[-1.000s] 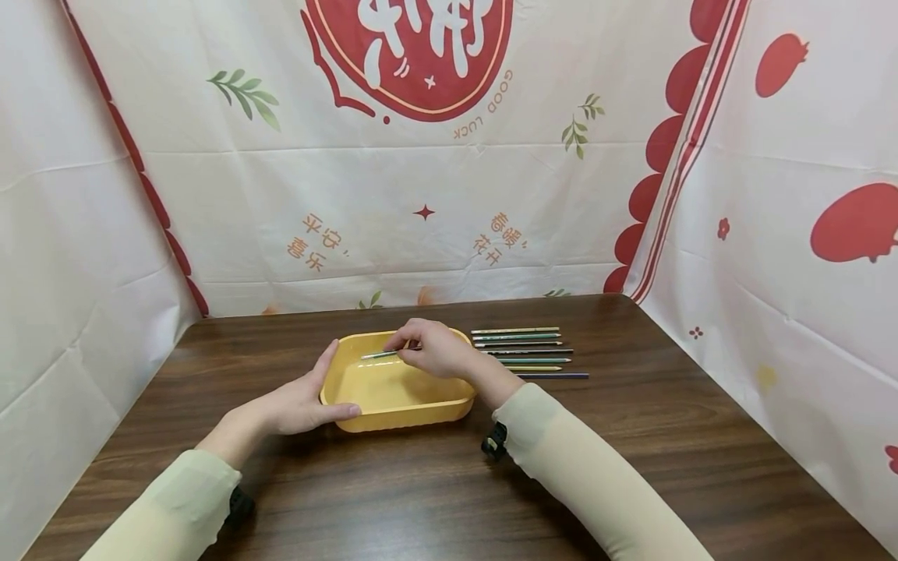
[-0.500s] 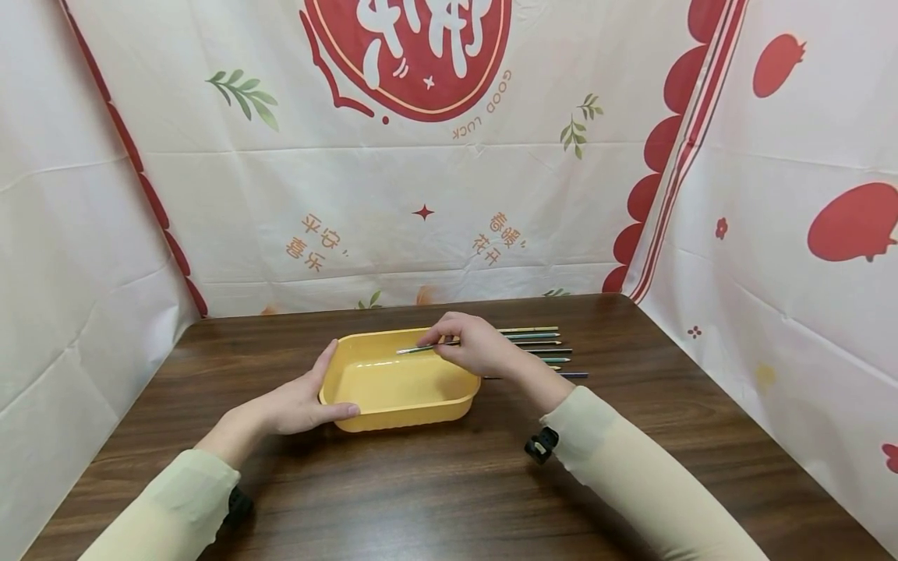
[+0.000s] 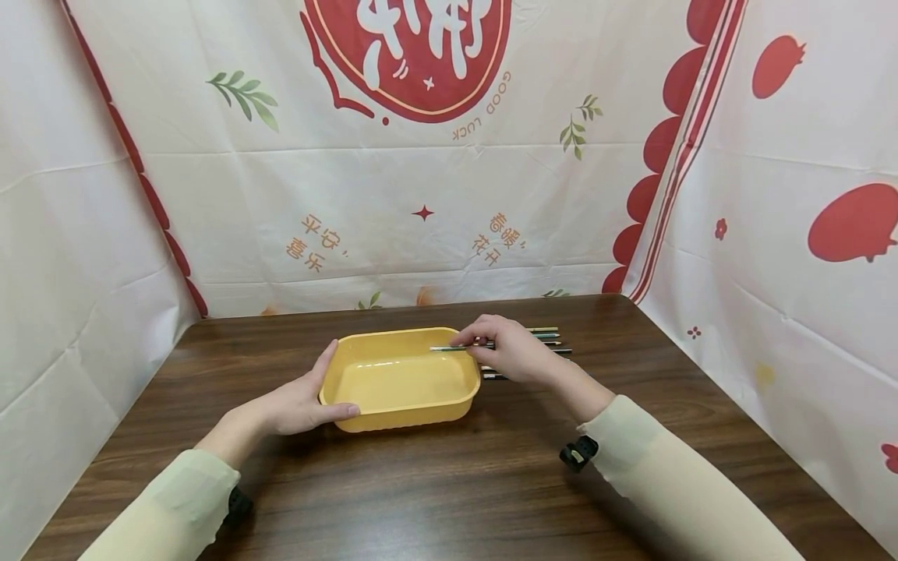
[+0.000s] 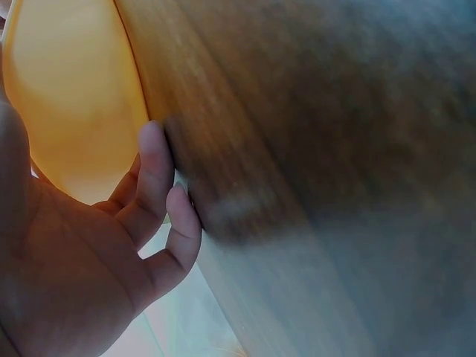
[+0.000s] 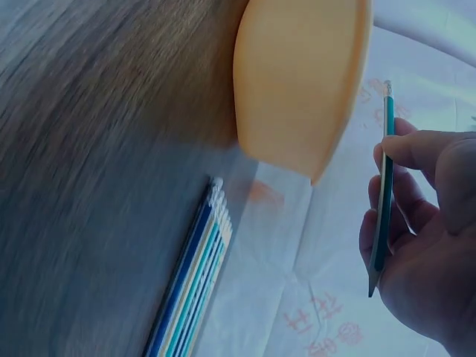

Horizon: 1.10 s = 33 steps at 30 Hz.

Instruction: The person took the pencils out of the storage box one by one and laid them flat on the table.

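A yellow plastic tray (image 3: 407, 419) with raised walls stands on the table, bare inside. My left hand (image 3: 298, 403) holds its left end, thumb over the front rim and fingers along the left side; in the left wrist view, the fingers (image 4: 155, 160) bend against the tray. My right hand (image 3: 512, 347) pinches a green pencil (image 5: 386, 186) between thumb and fingers, over the tray's right rim. The pencil's pale eraser end points left, over the tray, and its sharpened point lies back toward the palm. Right of the tray, a row of pencils (image 5: 197, 275) lies partly hidden behind my right hand.
The dark wood table (image 3: 421, 491) carries the tray and pencils. A white printed cloth (image 3: 449, 234) hangs behind it and along both sides. Black bands (image 3: 578, 452) sit at both wrists, by the sleeve cuffs.
My right hand has moved right, carrying the green pencil from over the tray's middle to its right rim. My left hand and the tray have stayed practically still.
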### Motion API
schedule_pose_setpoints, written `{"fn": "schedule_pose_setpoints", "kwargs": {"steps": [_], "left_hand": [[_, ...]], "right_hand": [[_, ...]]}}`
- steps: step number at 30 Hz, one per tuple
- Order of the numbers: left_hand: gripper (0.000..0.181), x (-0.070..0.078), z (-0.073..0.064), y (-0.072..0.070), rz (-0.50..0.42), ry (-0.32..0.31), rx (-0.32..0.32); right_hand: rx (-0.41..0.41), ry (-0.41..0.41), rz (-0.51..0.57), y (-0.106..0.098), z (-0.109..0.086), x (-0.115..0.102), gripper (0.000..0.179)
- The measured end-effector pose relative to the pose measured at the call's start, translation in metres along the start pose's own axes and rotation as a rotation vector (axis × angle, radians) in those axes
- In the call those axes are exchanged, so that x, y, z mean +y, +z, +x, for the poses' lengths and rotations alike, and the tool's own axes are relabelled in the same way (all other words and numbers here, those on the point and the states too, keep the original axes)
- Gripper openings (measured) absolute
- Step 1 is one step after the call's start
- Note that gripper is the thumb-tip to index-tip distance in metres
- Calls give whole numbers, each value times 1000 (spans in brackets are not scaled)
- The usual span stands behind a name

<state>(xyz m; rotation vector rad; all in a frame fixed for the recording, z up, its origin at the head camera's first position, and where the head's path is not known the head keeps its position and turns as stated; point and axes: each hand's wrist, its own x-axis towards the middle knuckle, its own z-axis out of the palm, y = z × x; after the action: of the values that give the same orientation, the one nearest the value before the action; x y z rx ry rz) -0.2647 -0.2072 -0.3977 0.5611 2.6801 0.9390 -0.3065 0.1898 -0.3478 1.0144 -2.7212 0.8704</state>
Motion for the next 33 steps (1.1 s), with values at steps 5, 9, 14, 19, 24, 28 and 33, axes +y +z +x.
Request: {"fn": "schedule_pose_setpoints", "kwargs": {"steps": [5, 9, 14, 19, 24, 28, 33], "left_hand": [[134, 1, 0, 0, 5, -4, 3], [134, 1, 1, -1, 0, -9, -3], [134, 1, 2, 0, 1, -11, -15], [134, 1, 2, 0, 0, -14, -20], [134, 1, 2, 0, 0, -14, -18], [134, 1, 1, 0, -6, -19, -17], [134, 1, -1, -1, -6, -16, -12]], "right_hand": [[20, 3, -6, -12, -11, 7, 25], [32, -2, 1, -18, -20, 14, 26], [34, 14, 11, -23, -34, 26, 26], [21, 15, 24, -24, -49, 42, 24], [3, 64, 35, -24, -62, 53, 22], [-5, 101, 26, -25, -69, 58, 22], [-38, 109, 16, -22, -72, 63, 25]]}}
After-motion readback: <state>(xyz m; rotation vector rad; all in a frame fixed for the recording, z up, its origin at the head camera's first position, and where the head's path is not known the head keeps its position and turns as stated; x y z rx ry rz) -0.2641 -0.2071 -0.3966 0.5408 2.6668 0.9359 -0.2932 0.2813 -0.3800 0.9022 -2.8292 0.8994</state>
